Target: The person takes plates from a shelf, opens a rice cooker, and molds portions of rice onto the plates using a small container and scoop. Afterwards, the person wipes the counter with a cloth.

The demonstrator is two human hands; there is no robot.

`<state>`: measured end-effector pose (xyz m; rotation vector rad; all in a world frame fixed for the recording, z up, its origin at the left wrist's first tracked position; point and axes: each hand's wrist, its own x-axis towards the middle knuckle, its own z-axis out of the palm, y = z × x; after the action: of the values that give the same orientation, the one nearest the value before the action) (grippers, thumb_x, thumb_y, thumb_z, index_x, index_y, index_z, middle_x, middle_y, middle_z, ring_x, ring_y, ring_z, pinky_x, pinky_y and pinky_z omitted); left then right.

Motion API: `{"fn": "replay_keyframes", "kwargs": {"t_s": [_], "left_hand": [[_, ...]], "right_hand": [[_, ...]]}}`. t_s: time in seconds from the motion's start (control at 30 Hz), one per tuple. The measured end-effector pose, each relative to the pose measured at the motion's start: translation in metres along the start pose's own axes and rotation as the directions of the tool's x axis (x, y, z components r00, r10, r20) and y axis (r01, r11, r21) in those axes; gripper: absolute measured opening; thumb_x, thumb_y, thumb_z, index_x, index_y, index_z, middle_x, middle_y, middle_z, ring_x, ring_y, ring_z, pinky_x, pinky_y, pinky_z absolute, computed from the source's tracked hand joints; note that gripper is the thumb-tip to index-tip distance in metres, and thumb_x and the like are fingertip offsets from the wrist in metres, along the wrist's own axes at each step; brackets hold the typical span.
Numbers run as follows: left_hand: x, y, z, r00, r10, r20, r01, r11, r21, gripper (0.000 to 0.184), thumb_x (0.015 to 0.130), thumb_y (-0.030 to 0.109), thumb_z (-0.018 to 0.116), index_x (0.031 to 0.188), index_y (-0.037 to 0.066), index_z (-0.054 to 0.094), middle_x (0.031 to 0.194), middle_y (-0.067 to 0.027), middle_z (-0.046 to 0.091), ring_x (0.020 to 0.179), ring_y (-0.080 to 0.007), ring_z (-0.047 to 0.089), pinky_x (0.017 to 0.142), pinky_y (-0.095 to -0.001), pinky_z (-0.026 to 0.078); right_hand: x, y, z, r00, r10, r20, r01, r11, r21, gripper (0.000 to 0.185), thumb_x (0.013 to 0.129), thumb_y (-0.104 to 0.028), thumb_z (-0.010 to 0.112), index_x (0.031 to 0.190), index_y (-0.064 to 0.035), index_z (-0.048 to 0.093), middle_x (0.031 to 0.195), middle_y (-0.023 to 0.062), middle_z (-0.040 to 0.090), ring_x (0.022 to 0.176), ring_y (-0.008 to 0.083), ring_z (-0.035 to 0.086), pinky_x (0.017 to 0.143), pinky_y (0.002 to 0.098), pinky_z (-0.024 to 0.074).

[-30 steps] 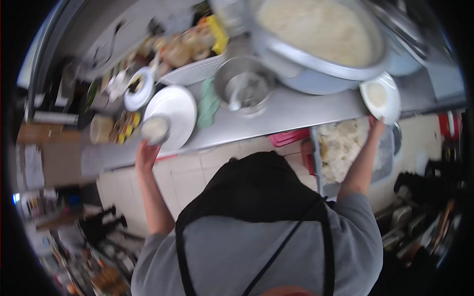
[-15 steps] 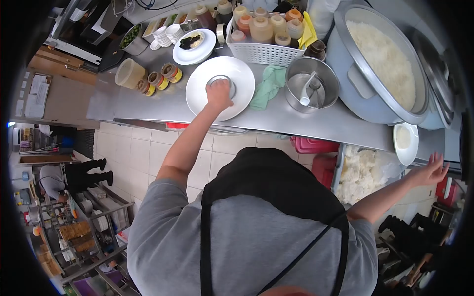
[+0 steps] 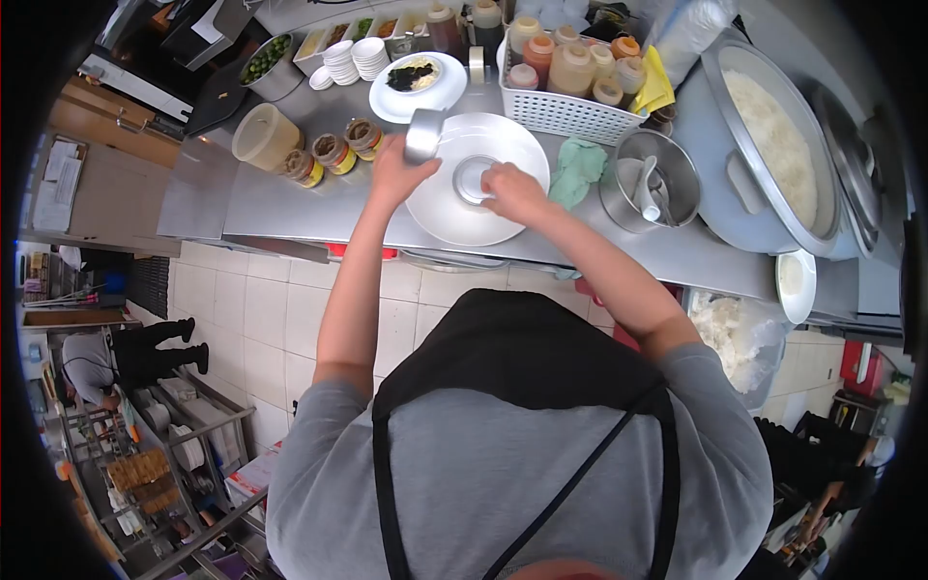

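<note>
A large white plate lies on the steel counter, with a round metal ring at its middle. My left hand is closed around a small metal cup, tilted above the plate's left rim. My right hand reaches over the plate from the right, its curled fingers at the ring's right edge. Exactly how the fingertips grip it is partly hidden. Behind the plate stands a white dish bearing a bowl with dark and pale food.
Jars stand left of the plate. Behind is a white basket of squeeze bottles. A green cloth, a steel pot with utensils and a big rice tub lie rightward. Another person is far left.
My left hand has left the plate's middle, moving up and left, and now holds the metal cup. My right hand has come in from far right to the ring. The view has shifted.
</note>
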<state>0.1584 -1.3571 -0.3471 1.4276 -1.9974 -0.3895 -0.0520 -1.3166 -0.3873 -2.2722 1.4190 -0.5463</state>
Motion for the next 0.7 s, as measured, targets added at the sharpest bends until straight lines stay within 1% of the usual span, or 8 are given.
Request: {"fn": "replay_keyframes", "kwargs": {"t_s": [0.03, 0.07, 0.13, 0.17, 0.23, 0.33, 0.5, 0.7], "left_hand": [[-0.011, -0.006, -0.01, 0.977, -0.187, 0.107, 0.206, 0.955, -0.215, 0.052, 0.06, 0.027, 0.07, 0.097, -0.005, 0.053, 0.087, -0.012, 0.058, 0.075, -0.0247, 0.055, 0.074, -0.0305, 0.043], [-0.024, -0.009, -0.016, 0.976, -0.188, 0.109, 0.207, 0.955, -0.214, 0.052, 0.06, 0.027, 0.07, 0.097, -0.005, 0.053, 0.087, -0.012, 0.058, 0.075, -0.0247, 0.055, 0.074, -0.0305, 0.043], [-0.051, -0.016, -0.025, 0.859, -0.455, 0.234, 0.507, 0.692, -0.514, 0.043, 0.067, 0.027, 0.067, 0.094, -0.003, 0.054, 0.084, -0.0094, 0.058, 0.073, -0.0194, 0.055, 0.07, -0.0267, 0.044], [-0.06, -0.022, -0.024, 0.858, -0.456, 0.235, 0.508, 0.691, -0.515, 0.043, 0.067, 0.027, 0.067, 0.094, -0.003, 0.054, 0.084, -0.0094, 0.058, 0.073, -0.0194, 0.055, 0.07, -0.0267, 0.044], [-0.074, -0.031, -0.021, 0.741, -0.534, 0.407, 0.651, 0.427, -0.627, 0.038, 0.073, 0.026, 0.061, 0.094, -0.004, 0.052, 0.088, -0.0109, 0.056, 0.076, -0.0166, 0.057, 0.07, -0.0287, 0.047], [-0.082, -0.023, -0.018, 0.726, -0.484, 0.488, 0.652, 0.261, -0.712, 0.037, 0.077, 0.026, 0.057, 0.093, -0.006, 0.05, 0.09, -0.0129, 0.055, 0.078, -0.0195, 0.059, 0.068, -0.0281, 0.049], [-0.08, -0.018, -0.008, 0.72, -0.47, 0.51, 0.653, 0.21, -0.728, 0.038, 0.077, 0.03, 0.057, 0.094, -0.002, 0.05, 0.086, -0.0109, 0.057, 0.078, -0.0175, 0.058, 0.069, -0.0259, 0.046], [-0.075, -0.021, -0.003, 0.731, -0.429, 0.53, 0.666, 0.281, -0.691, 0.036, 0.079, 0.03, 0.055, 0.095, -0.002, 0.05, 0.09, -0.011, 0.057, 0.079, -0.0174, 0.059, 0.071, -0.0266, 0.047]], "right_hand": [[0.006, -0.003, 0.013, 0.999, -0.013, 0.029, 0.015, 0.997, -0.079, 0.015, 0.067, -0.014, 0.062, 0.075, -0.0045, 0.054, 0.08, 0.0108, 0.054, 0.081, 0.0267, 0.053, 0.068, 0.0356, 0.044], [0.011, -0.006, 0.022, 0.999, -0.012, 0.031, 0.014, 0.997, -0.078, 0.015, 0.067, -0.014, 0.062, 0.075, -0.0045, 0.054, 0.08, 0.0108, 0.054, 0.081, 0.0267, 0.053, 0.068, 0.0356, 0.044], [0.02, -0.01, 0.034, 0.99, 0.05, 0.13, -0.034, 0.992, -0.125, 0.013, 0.065, -0.012, 0.061, 0.073, -0.0045, 0.054, 0.081, 0.0116, 0.055, 0.08, 0.0266, 0.054, 0.068, 0.0362, 0.0443], [0.024, -0.011, 0.034, 0.99, 0.051, 0.131, -0.034, 0.991, -0.126, 0.013, 0.065, -0.012, 0.061, 0.073, -0.0045, 0.054, 0.081, 0.0116, 0.055, 0.08, 0.0266, 0.054, 0.068, 0.0362, 0.0443], [0.028, -0.01, 0.033, 0.948, 0.221, 0.23, -0.2, 0.974, -0.11, 0.012, 0.062, -0.011, 0.06, 0.071, -0.0051, 0.056, 0.078, 0.0118, 0.057, 0.077, 0.0263, 0.055, 0.066, 0.0353, 0.0443], [0.027, -0.004, 0.03, 0.964, 0.193, 0.185, -0.199, 0.98, 0.016, 0.013, 0.059, -0.013, 0.061, 0.068, -0.0046, 0.057, 0.07, 0.0113, 0.058, 0.069, 0.0255, 0.056, 0.062, 0.0334, 0.0443], [0.029, -0.002, 0.023, 0.957, 0.224, 0.186, -0.245, 0.964, 0.098, 0.015, 0.059, -0.014, 0.062, 0.068, -0.0036, 0.057, 0.064, 0.0097, 0.058, 0.062, 0.0233, 0.056, 0.059, 0.032, 0.0439], [0.028, 0.001, 0.023, 0.968, 0.212, 0.135, -0.233, 0.958, 0.168, 0.015, 0.058, -0.014, 0.062, 0.066, -0.0029, 0.057, 0.062, 0.0081, 0.057, 0.059, 0.0193, 0.055, 0.056, 0.0295, 0.0436]]}}
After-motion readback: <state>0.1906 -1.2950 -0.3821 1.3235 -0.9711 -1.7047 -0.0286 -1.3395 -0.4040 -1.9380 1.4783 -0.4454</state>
